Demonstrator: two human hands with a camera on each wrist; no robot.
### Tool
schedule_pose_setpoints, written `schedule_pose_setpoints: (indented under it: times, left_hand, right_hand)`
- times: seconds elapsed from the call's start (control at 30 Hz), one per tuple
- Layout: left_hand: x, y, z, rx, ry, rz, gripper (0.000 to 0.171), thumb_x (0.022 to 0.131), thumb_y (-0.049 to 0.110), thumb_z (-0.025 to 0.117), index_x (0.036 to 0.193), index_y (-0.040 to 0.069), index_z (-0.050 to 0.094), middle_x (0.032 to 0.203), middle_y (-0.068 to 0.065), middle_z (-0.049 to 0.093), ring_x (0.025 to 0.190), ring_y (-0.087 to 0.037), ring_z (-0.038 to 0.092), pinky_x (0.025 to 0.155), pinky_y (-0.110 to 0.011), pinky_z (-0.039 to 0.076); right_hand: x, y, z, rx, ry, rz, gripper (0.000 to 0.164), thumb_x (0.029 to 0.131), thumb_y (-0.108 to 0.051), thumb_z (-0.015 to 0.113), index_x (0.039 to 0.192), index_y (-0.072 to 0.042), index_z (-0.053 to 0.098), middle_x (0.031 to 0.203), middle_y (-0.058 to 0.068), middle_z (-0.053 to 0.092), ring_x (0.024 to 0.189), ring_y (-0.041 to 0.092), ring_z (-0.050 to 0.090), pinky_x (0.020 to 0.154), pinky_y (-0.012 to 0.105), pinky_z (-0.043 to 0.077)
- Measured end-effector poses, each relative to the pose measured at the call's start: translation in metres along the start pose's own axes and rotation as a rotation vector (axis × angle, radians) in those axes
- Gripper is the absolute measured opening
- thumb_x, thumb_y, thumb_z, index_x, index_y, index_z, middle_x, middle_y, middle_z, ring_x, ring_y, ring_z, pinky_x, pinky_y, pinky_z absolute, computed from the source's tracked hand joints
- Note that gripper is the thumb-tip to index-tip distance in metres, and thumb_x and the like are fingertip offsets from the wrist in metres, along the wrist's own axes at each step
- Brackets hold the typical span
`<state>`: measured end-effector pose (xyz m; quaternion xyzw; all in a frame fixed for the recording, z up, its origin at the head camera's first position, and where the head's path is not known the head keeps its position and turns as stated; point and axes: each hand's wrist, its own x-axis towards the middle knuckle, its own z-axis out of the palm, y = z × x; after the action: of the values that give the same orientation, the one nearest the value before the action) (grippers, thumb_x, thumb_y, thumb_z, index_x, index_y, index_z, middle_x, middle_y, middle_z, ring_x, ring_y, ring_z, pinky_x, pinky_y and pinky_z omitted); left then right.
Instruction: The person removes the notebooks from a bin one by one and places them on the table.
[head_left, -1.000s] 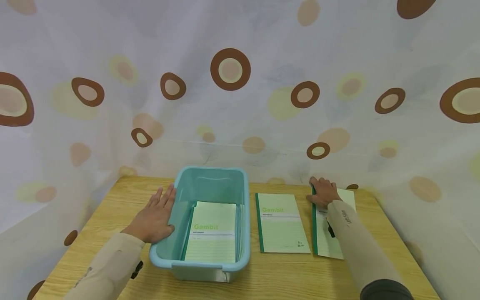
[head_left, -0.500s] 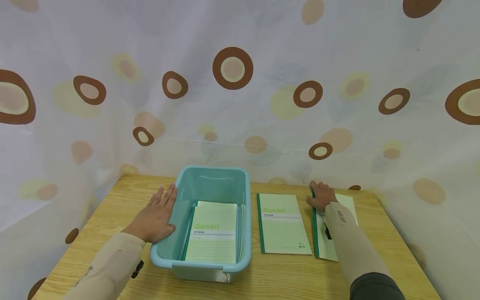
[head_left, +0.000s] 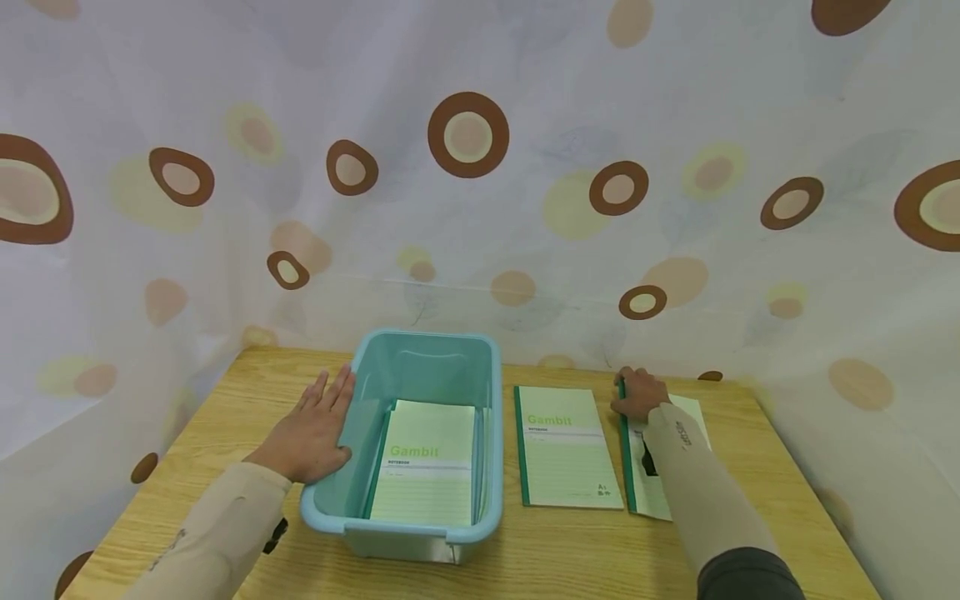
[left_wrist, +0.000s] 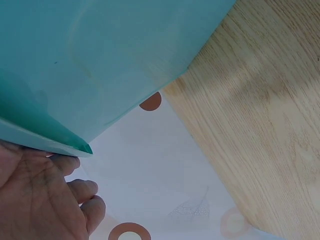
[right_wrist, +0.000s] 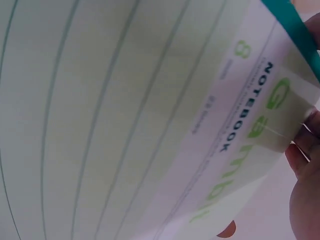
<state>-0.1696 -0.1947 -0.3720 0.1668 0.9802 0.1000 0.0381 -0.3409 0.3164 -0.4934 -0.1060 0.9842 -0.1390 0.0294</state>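
My left hand (head_left: pixel 307 433) rests with fingers straight along the left rim of a light blue plastic basin (head_left: pixel 496 442). In the left wrist view its fingers (left_wrist: pixel 90 212) lie against the outside of the rim. Inside the basin sit several pale green notebooks (head_left: pixel 423 492) with dark green spines. To the basin's right, a "Gambit" notebook (head_left: pixel 570 467) lies flat. My right hand (head_left: pixel 640 393) grips the top end of another notebook (head_left: pixel 651 497), beside it. The right wrist view shows this notebook's cover (right_wrist: pixel 165 115) close up, bowed. My right forearm hides part of it.
Everything stands on a light wooden table (head_left: pixel 540 558). Behind and at both sides hangs a white cloth (head_left: pixel 480 225) printed with brown and yellow rings. A narrow strip of table separates the basin from the flat notebook.
My right hand has shifted slightly left and toward me, and the notebook it grips has moved with it, nearer the flat notebook. My left hand stays on the basin rim.
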Motion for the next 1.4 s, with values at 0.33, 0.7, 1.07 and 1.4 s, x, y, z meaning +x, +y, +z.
schedule_pose_setpoints:
  times: [0.33,0.7,1.07,1.4]
  left_hand:
    - [0.000,0.001,-0.002,0.010,-0.003,0.004,0.085,0.081,0.016,0.057,0.149,-0.012,0.015,0.157,-0.027,0.012,0.142,-0.049,0.006,0.114,-0.058,0.013]
    - [0.000,-0.001,-0.001,0.011,0.008,0.013,0.085,0.081,0.015,0.058,0.148,-0.013,0.015,0.156,-0.028,0.013,0.142,-0.049,0.007,0.114,-0.058,0.013]
    - [0.001,-0.001,0.002,0.010,0.008,0.024,0.084,0.080,0.015,0.057,0.148,-0.014,0.016,0.156,-0.029,0.012,0.142,-0.050,0.007,0.114,-0.058,0.013]
    - [0.000,-0.001,0.000,0.017,-0.003,0.026,0.083,0.080,0.015,0.056,0.147,-0.015,0.016,0.156,-0.030,0.012,0.142,-0.050,0.007,0.114,-0.058,0.014]
  right_hand:
    - [-0.009,-0.012,-0.002,0.030,-0.051,0.067,0.057,0.081,-0.025,0.071,0.125,0.007,0.053,0.117,0.032,0.052,0.104,0.047,0.052,0.085,0.062,0.042]
    - [-0.021,-0.032,-0.008,0.193,0.068,0.150,0.052,0.088,-0.025,0.063,0.129,0.003,0.046,0.131,0.037,0.033,0.120,0.055,0.030,0.095,0.069,0.023]
    - [-0.012,-0.114,-0.063,0.395,0.388,0.002,0.048,0.089,-0.021,0.061,0.127,0.002,0.044,0.137,0.029,0.025,0.126,0.049,0.022,0.100,0.066,0.015]
    - [-0.036,-0.231,-0.105,0.433,0.241,-0.249,0.052,0.089,-0.022,0.065,0.133,-0.005,0.043,0.140,0.019,0.031,0.129,0.038,0.029,0.106,0.059,0.020]
